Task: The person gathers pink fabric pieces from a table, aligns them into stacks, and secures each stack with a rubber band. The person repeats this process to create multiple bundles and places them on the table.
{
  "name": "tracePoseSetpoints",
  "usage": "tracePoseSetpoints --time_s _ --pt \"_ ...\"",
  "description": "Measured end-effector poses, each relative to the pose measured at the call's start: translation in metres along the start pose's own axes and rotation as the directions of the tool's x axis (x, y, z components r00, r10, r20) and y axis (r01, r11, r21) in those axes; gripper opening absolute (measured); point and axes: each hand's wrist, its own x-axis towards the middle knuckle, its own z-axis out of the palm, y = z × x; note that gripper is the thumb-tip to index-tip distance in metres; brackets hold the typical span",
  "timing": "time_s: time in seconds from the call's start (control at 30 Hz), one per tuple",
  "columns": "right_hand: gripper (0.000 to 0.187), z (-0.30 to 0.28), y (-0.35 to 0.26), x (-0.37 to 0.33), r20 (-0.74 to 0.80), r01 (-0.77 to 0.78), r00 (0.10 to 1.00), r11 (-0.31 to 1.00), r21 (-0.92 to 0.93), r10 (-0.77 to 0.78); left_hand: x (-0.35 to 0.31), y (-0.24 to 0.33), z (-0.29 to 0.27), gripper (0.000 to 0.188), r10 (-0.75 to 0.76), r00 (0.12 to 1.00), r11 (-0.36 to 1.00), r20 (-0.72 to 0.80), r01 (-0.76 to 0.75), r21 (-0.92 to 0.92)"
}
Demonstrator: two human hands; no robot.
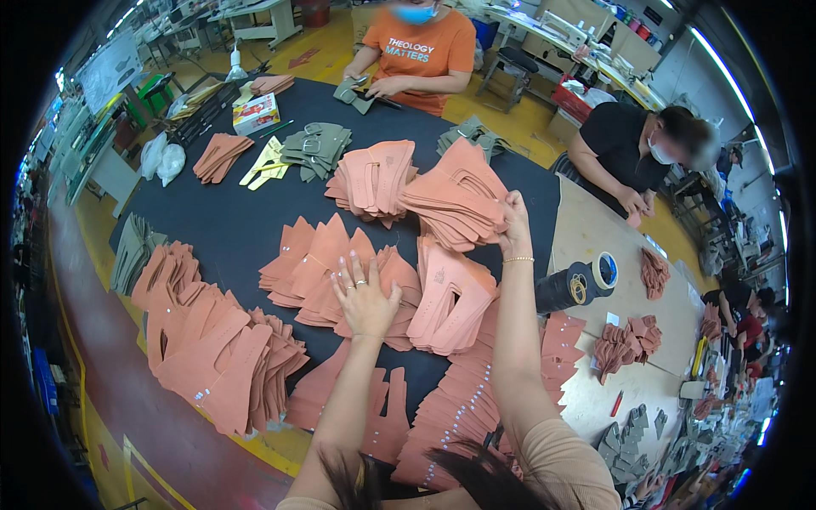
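Note:
My right hand (515, 228) grips the right end of a thick stack of salmon-orange cut pieces (455, 200), which have slots through them and look like leather. The stack is tilted, and its far end overlaps a neighbouring orange stack (374, 178). With fingers spread, my left hand (367, 303) lies flat on a fanned row of similar pieces (310, 259). Between my arms sits another slotted, paler stack (450, 297). Long overlapping rows of orange pieces (455, 399) run along the near side, partly hidden by my right arm and hair.
A large orange pile (212, 348) fills the near left of the dark table (212, 212). Grey-green pieces (316, 149) and a small box (255, 114) lie farther back. Dark rolls (565, 287) stand right. Two people work across the table, one in an orange shirt (421, 51).

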Motion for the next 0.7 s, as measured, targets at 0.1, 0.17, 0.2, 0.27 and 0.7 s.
tracePoseSetpoints --time_s 0.1,0.17,0.2,0.27,0.7 --pt "0.026 0.010 -0.011 -0.036 0.030 0.064 0.997 0.977 0.206 -0.072 -0.003 -0.001 0.003 0.064 0.002 1.000 1.000 0.003 -0.002 0.008" --pt "0.025 0.016 -0.028 -0.065 0.117 0.115 0.981 0.954 0.279 -0.152 -0.004 -0.001 0.004 0.063 0.021 0.998 1.000 -0.055 -0.020 0.013" --pt "0.024 0.021 -0.038 -0.074 0.181 0.140 0.961 0.935 0.325 -0.207 -0.003 -0.002 0.004 0.065 0.019 0.999 1.000 -0.031 -0.018 0.019" --pt "0.025 0.027 -0.057 -0.100 0.155 0.193 0.955 0.927 0.321 -0.252 -0.001 -0.001 0.000 0.070 0.002 1.000 0.998 -0.001 -0.002 -0.063" --pt "0.028 0.059 -0.120 -0.288 0.024 0.191 0.971 0.830 0.524 -0.239 -0.127 0.091 -0.159 0.090 0.381 0.896 -0.761 0.227 0.443 -0.473"
